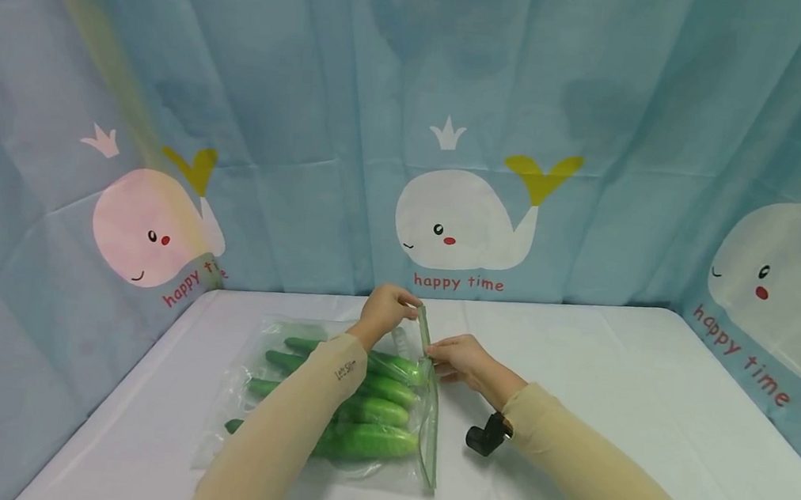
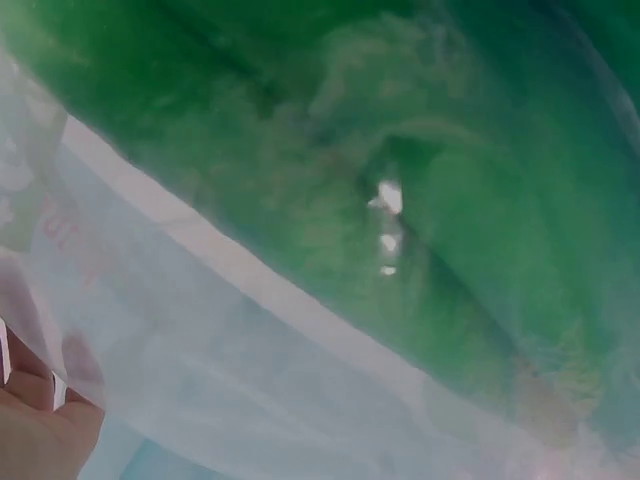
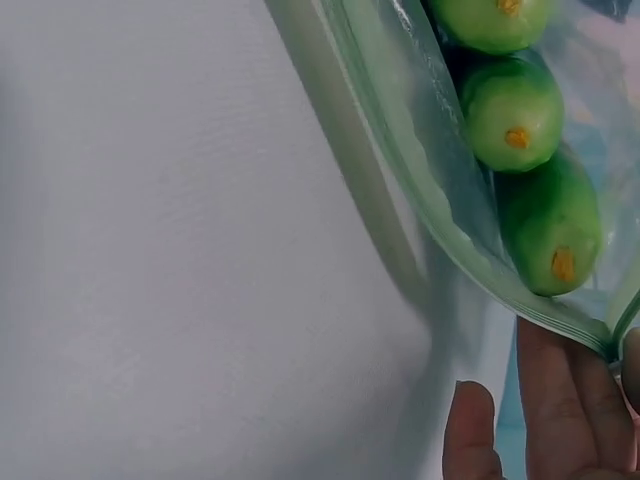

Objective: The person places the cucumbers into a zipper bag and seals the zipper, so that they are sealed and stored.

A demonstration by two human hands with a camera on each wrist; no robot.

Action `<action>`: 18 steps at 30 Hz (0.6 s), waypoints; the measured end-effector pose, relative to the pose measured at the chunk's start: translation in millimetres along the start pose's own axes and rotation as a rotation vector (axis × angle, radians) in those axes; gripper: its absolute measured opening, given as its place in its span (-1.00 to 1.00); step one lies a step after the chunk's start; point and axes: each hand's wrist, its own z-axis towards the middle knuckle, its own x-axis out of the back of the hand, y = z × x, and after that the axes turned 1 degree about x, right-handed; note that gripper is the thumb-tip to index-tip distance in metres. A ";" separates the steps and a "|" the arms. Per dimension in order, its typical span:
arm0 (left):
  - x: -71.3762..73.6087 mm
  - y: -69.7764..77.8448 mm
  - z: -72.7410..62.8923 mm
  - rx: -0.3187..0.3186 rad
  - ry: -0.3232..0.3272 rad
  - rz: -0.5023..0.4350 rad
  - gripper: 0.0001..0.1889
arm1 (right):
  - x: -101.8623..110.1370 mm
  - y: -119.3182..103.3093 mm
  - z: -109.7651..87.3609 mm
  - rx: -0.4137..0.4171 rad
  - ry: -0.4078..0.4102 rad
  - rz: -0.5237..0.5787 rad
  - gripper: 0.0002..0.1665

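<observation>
A clear zip bag with a pale green seal strip lies on the table, its mouth toward the right. Several green cucumbers lie side by side inside it. At the far corner of the mouth, my left hand pinches the end of the seal strip. Nearer along the same strip, my right hand pinches it between thumb and fingers. Below that grip the mouth gapes; the right wrist view looks in at the cucumber ends. In the left wrist view, cucumbers show blurred through the film.
A white cloth covers the table. Blue curtains printed with whales stand behind and at both sides. A small black camera sits on the right wrist, close over the cloth.
</observation>
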 end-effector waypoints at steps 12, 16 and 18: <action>-0.4 3.2 0.0 0.020 0.053 0.020 -0.82 | -2.9 8.4 -10.0 -0.009 0.016 -0.041 -0.77; 1.2 4.1 -1.4 0.027 0.042 0.000 -0.84 | -3.8 10.4 -13.3 -0.019 0.021 -0.037 -0.77; 2.3 4.8 -2.5 0.032 0.040 -0.013 -0.84 | -4.1 10.1 -15.1 -0.019 0.022 -0.035 -0.76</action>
